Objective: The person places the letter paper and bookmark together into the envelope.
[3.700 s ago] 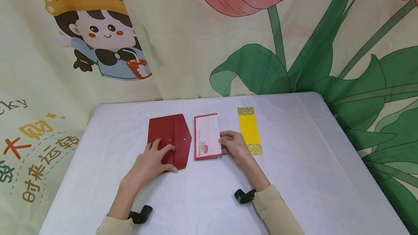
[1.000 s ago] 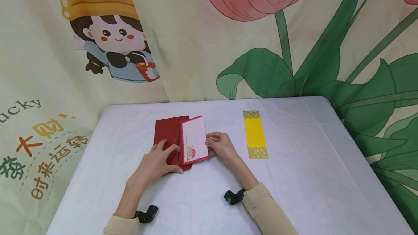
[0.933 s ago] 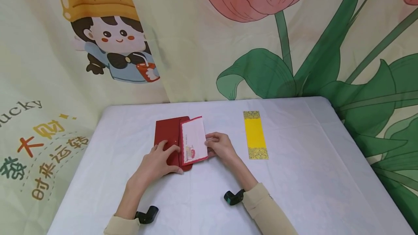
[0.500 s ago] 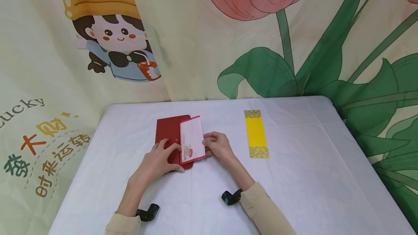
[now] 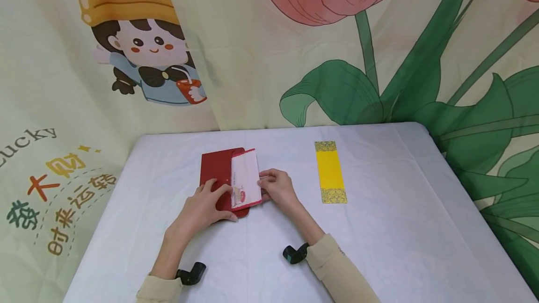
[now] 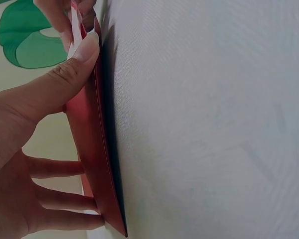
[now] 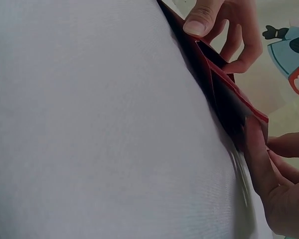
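A red envelope (image 5: 214, 165) lies on the table under my left hand (image 5: 204, 205), whose spread fingers press its face. The left thumb (image 6: 82, 57) rests at its near edge. My right hand (image 5: 280, 191) pinches the right edge of a white card with a red border (image 5: 246, 176), small print and a pink picture. The card's left edge is at the envelope's pocket mouth, over the flap. In the right wrist view the pocket (image 7: 209, 52) gapes beside the left fingers, and the card's red edge (image 7: 244, 98) rises from it toward the right fingers. The pocket's inside is mostly hidden.
A yellow strip with patterned ends (image 5: 331, 172) lies to the right of my right hand. White cloth covers the table (image 5: 391, 228). Behind it hangs a printed curtain (image 5: 248, 60) with flowers and a cartoon figure. Both wrists wear small black cameras (image 5: 191, 273).
My right hand has brought the card leftward, from beside the envelope to over its flap and then further toward the pocket. My left hand has stayed on the envelope.
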### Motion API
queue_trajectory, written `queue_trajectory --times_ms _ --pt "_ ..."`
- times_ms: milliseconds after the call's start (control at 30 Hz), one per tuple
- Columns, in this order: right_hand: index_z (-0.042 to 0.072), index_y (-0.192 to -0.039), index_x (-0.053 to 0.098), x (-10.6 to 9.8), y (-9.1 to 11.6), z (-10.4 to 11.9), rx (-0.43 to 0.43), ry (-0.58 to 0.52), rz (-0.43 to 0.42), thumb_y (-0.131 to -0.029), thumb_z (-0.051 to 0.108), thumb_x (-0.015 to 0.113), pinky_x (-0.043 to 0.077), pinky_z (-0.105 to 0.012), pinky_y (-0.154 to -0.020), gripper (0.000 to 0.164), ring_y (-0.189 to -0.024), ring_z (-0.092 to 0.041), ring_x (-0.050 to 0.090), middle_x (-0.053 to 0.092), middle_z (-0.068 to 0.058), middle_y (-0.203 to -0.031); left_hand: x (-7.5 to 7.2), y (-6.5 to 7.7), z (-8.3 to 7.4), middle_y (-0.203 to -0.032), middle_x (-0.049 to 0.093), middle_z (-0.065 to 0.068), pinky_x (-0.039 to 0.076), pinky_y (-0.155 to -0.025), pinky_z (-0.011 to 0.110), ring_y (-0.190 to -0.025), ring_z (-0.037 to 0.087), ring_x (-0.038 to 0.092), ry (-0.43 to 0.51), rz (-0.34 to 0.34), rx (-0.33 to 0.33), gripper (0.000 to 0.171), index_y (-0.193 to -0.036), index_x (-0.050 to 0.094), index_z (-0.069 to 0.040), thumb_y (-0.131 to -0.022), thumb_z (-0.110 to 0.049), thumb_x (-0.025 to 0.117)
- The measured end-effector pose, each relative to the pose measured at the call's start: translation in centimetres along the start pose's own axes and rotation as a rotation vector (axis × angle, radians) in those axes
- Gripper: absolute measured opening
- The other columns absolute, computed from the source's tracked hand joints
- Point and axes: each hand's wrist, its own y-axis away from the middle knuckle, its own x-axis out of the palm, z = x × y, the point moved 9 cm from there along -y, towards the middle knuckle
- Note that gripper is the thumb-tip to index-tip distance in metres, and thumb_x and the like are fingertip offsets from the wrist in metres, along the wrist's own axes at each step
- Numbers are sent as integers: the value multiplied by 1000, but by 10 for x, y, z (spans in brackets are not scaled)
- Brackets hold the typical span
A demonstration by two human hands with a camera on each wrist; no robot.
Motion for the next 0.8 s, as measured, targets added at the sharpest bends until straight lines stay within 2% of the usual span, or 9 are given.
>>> queue_trajectory --times_ms 100,300,800 --pt "0 -121 67 3 0 2 -23 31 -2 -96 6 68 61 -31 -58 25 -67 -15 70 75 -11 -95 -1 1 1 -149 43 28 51 -90 71 -131 52 46 6 -5 0 76 -136 62 -22 -72 -52 90" --pt "-1 -121 67 10 -1 5 -49 22 19 -96 5 68 62 -32 -58 26 -67 -15 70 76 -14 -97 -2 3 1 -148 43 28 52 -89 72 -130 52 46 9 -17 4 76 -135 62 -21 -72 -51 91" --pt "-2 -128 64 20 2 10 -47 43 58 -96 3 65 62 -34 -60 32 -70 -18 71 76 -16 -98 0 2 3 -150 43 27 52 -88 72 -132 53 45 4 -19 1 75 -133 61 -23 -71 -53 91"
